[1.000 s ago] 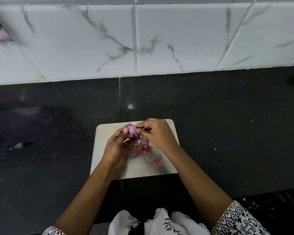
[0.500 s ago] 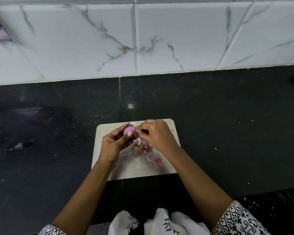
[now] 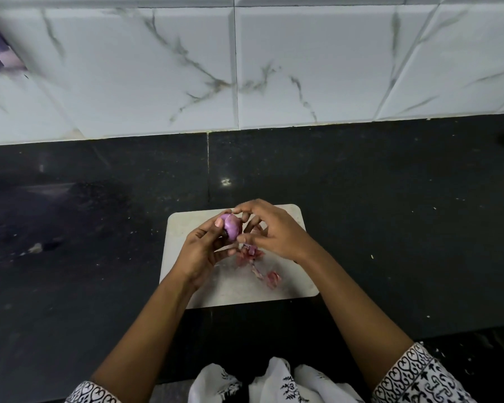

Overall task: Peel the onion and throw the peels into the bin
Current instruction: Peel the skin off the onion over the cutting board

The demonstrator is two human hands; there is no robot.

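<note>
Onion (image 3: 231,226), small, glossy purple, in grip of left hand (image 3: 201,251) and pinch-grip of right hand (image 3: 277,231).

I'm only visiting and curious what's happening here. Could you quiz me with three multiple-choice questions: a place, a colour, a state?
1. Where do the loose peels lie? A) on the cutting board B) in a bin C) in a bowl
2. What colour is the onion? A) white B) yellow C) purple
3. How is the onion held? A) lying untouched B) gripped by the left hand, pinched by the right hand C) by one hand only

1 A: pink scraps lie on the white board. 2 C: its skin shows purple. 3 B: fingers of both curl onto it.
</note>
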